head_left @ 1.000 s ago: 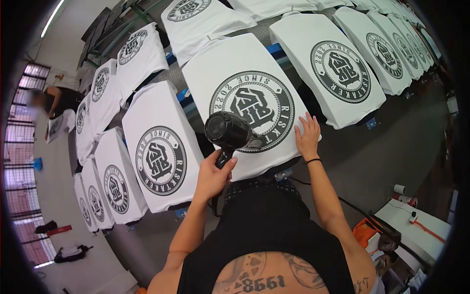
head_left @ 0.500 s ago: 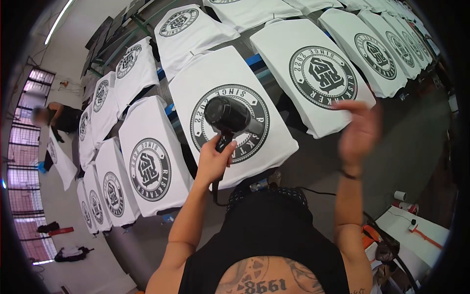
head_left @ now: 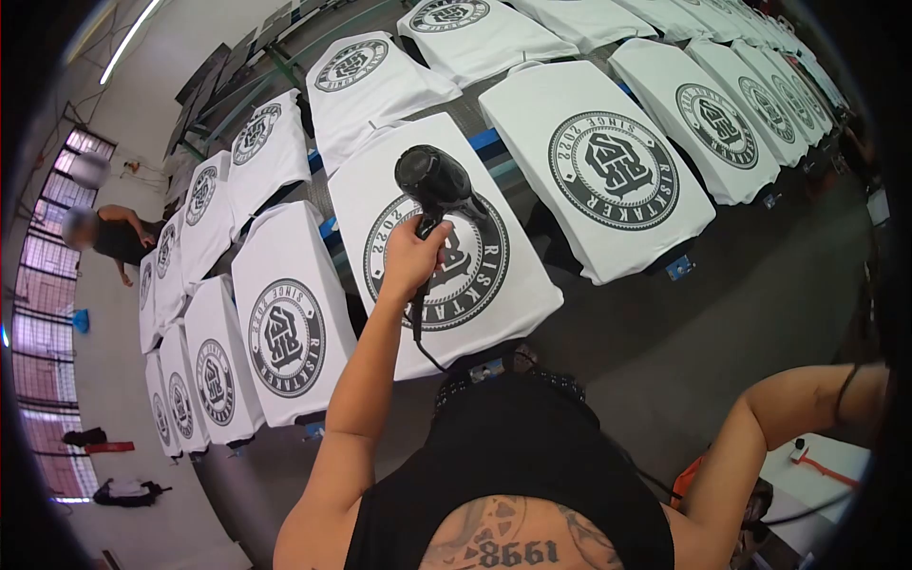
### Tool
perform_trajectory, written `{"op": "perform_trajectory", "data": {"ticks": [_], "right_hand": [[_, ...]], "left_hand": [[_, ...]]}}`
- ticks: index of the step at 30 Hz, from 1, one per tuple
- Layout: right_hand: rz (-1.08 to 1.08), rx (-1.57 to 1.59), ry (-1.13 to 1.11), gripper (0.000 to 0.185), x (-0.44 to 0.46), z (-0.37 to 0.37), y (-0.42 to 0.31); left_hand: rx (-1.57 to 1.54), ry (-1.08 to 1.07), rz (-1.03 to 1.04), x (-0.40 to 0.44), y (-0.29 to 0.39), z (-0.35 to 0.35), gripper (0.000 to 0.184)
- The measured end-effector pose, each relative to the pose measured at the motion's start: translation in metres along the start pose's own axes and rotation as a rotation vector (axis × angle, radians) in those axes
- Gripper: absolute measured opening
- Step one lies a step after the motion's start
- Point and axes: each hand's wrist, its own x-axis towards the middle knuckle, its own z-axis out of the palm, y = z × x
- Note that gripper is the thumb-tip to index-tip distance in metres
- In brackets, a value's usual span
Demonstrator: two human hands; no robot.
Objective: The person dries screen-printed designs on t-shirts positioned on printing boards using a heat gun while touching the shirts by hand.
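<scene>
My left hand (head_left: 414,255) is wrapped around the handle of a black hair dryer (head_left: 429,175). The dryer is over a white T-shirt (head_left: 532,302) stretched on a board, its nozzle pointing right and down over the round dark print (head_left: 482,282). Whether it touches the cloth I cannot tell. A black cord (head_left: 418,328) runs down from the handle toward my waist. Out at the right edge, my right hand (head_left: 871,399) is mostly lost in the dark border, its fingers hidden, a dark band at the wrist.
Another printed white shirt (head_left: 584,100) lies on the board to the right, and one (head_left: 275,237) to the left. Rows of similar shirts continue behind. A person (head_left: 123,233) stands at the far left. A white table (head_left: 807,480) with a red-handled tool is at lower right.
My right hand has swung from beside the right-hand shirt out to the right edge. My left hand has moved the dryer slightly up. The other person no longer holds up a white shirt.
</scene>
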Motion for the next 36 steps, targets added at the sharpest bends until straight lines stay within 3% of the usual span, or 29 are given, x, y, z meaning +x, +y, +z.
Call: {"op": "perform_trajectory", "data": {"ticks": [1,4,7,8,9,11,12,14,15,19,21,23,24,26,27,28,30,31,32,36], "right_hand": [[0.072,-0.185,0.070,0.053,-0.017,0.000,0.032],[0.174,-0.559,-0.117,0.058,-0.052,0.000,0.092],[0.502,-0.539,-0.105,0.060,-0.095,-0.069,0.217],[0.663,-0.578,-0.134,0.061,-0.098,-0.068,0.226],[0.661,-0.570,-0.134,0.061,-0.106,-0.067,0.234],[0.883,-0.327,0.070,0.059,-0.126,-0.053,0.221],[0.884,-0.320,0.066,0.059,-0.134,-0.047,0.210],[0.687,-0.164,0.202,0.057,-0.145,-0.035,0.183],[0.620,-0.233,0.171,0.063,-0.147,-0.038,0.173],[0.595,-0.275,0.324,0.067,-0.161,-0.012,0.117],[0.890,-0.123,0.135,0.066,-0.205,-0.032,0.119],[1.069,-0.043,-0.072,0.067,-0.245,-0.017,0.075],[1.102,-0.043,-0.181,0.067,-0.258,0.014,0.019],[1.233,0.112,-0.343,0.048,-0.327,0.028,-0.054],[1.219,0.134,-0.615,0.043,-0.365,0.029,-0.094],[1.367,0.156,-0.820,0.037,-0.370,0.042,-0.141],[1.337,0.420,-0.985,0.025,-0.404,0.062,-0.232],[1.050,0.394,-1.112,0.027,-0.411,0.067,-0.270],[1.022,0.491,-1.185,0.032,-0.425,0.071,-0.302],[0.852,0.392,-1.422,0.046,-0.428,0.091,-0.388]], "left_hand": [[0.002,0.011,-0.013,0.001,0.000,0.000,0.026],[0.009,0.012,-0.021,0.002,0.000,-0.001,0.027],[0.071,0.052,-0.014,0.000,0.005,0.004,0.028],[0.067,0.056,-0.014,0.002,0.004,0.003,0.028],[0.010,0.015,-0.022,0.004,0.001,0.003,0.029],[-0.052,-0.019,-0.032,0.002,-0.002,0.005,0.030],[-0.002,0.017,-0.015,0.000,-0.002,0.009,0.030],[0.047,0.058,-0.007,-0.005,-0.007,0.010,0.030],[0.043,0.014,-0.016,-0.004,-0.010,0.007,0.031],[0.061,-0.021,-0.023,-0.021,-0.017,0.004,0.032],[0.118,-0.020,-0.033,-0.033,-0.016,0.002,0.033],[0.097,-0.034,-0.054,-0.045,-0.018,-0.003,0.034],[0.079,-0.048,-0.070,-0.052,-0.018,-0.004,0.036],[0.123,-0.038,-0.085,-0.064,-0.018,-0.008,0.037],[0.113,-0.054,-0.092,-0.069,-0.018,-0.010,0.039],[0.104,-0.070,-0.100,-0.075,-0.018,-0.011,0.040],[0.113,-0.052,-0.118,-0.089,-0.014,-0.012,0.043],[0.082,-0.042,-0.140,-0.096,-0.011,-0.013,0.043],[0.051,-0.030,-0.161,-0.102,-0.012,-0.015,0.043],[0.124,0.056,-0.180,-0.130,-0.015,-0.026,0.043]]}}
